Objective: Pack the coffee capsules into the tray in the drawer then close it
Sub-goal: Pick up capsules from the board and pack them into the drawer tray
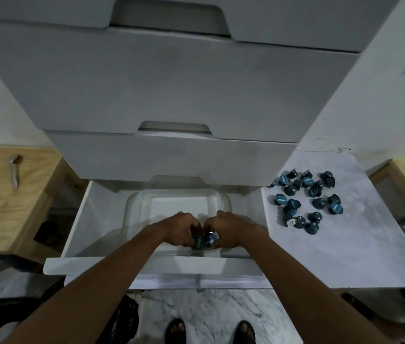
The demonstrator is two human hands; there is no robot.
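A tall white drawer unit (171,83) filled the view, with its bottom drawer (92,219) pulled fully out toward the person. To the right of it stood a low white bench (345,244). A clear plastic tray (179,194) sat on the drawer floor, roughly midway between the side walls and close to the front edge. Most of the tray's floor was bare.

Both hands met over the near edge of the tray, almost touching. The left hand (179,228) and right hand (228,228) each had their fingers curled down around a small cluster of held capsules (205,240). These dark blue capsules rested at or just above the tray's near edge. How many each hand gripped could not be told.

The loose capsules (305,199) lay scattered over the bench's far left part, just past the drawer's right wall, some upright and some tipped over. That heap lay to the right of both hands and somewhat farther from the person, so the right hand was nearer to it. The next fetch would probably suit that hand, reaching over the drawer wall.
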